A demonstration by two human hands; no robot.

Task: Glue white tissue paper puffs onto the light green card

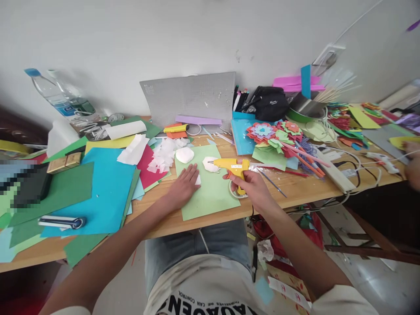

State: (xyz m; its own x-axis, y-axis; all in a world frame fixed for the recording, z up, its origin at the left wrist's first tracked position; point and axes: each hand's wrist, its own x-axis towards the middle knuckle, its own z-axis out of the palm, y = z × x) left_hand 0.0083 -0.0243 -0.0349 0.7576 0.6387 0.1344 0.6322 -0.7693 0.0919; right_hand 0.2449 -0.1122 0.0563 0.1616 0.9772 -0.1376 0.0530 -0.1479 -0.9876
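Note:
My right hand grips a yellow hot glue gun by its handle, a finger near the orange trigger. Its nozzle points left, over a small white paper piece lying on a light green sheet. Flat on the left side of that sheet rests my left hand, fingers stretched out and holding nothing. A bit of white paper peeks out beside its fingers. Just beyond the left fingertips lies another rounded white paper piece.
White tissue-like petals and blue paper lie to the left, with a box cutter. Paper flowers and a power strip are on the right. A grey board leans on the wall. Another person's hand shows far right.

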